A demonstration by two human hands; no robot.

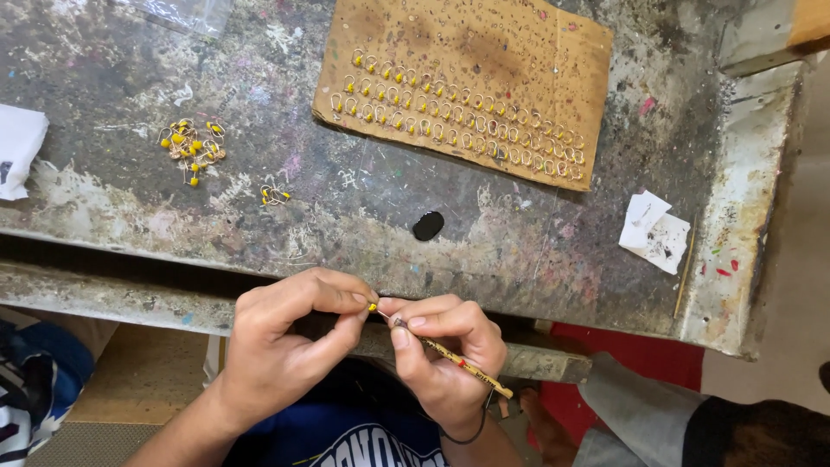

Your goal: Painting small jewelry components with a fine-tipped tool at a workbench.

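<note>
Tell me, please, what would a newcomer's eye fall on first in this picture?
Probably the two hands at bottom centre: the left hand pinches a tiny yellow bead while the right hand holds a thin yellow stick to it. Next, the cardboard sheet above, studded with rows of yellow-tipped wire loops.

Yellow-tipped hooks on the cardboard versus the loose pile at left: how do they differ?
The hooks on the cardboard stand in neat rows, stuck into the sheet; the loose pile lies tangled on the bare workbench. The cardboard set is far larger; the pile is a small cluster. Both look like wire loops with yellow tips.
</note>
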